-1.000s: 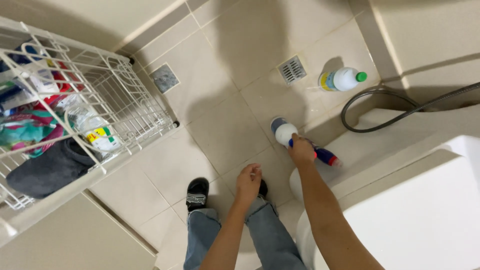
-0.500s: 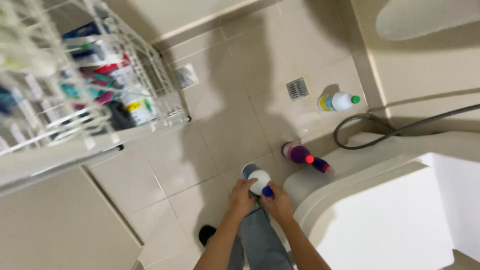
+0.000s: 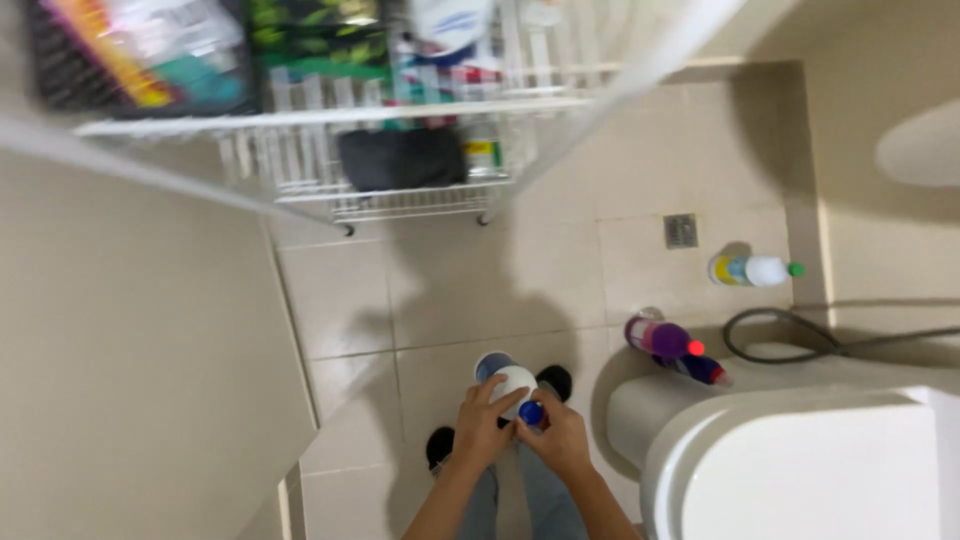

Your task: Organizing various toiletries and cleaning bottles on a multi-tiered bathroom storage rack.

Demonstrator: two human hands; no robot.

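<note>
Head view, looking straight down onto a tiled bathroom floor. Landmark: the white toilet at lower right.

Held thing: a white bottle with a blue cap, lifted off the floor and held in front of the body, left of the toilet and above the person's dark shoes. The left hand is wrapped around the bottle's white body, fingers curled over its side. The right hand is closed at the blue cap, fingertips pinching it; whether the cap has turned at all cannot be told.

Progress, as a judgement: the bottle is picked up and steadied in both hands, and the cap appears to be seated on the neck, so opening looks begun at most; nothing is poured or applied as far as the view shows.

Beside the toilet's base, on its far side, a purple bottle with a red cap lies on the tiles, just beside a darker blue bottle. Farther from the toilet, a white bottle with a green cap lies near a square floor drain. A grey hose loops along the toilet's rear edge. Well apart from the toilet, at top, stands a white wire rack stocked with blurred packages and a dark cloth.
</note>
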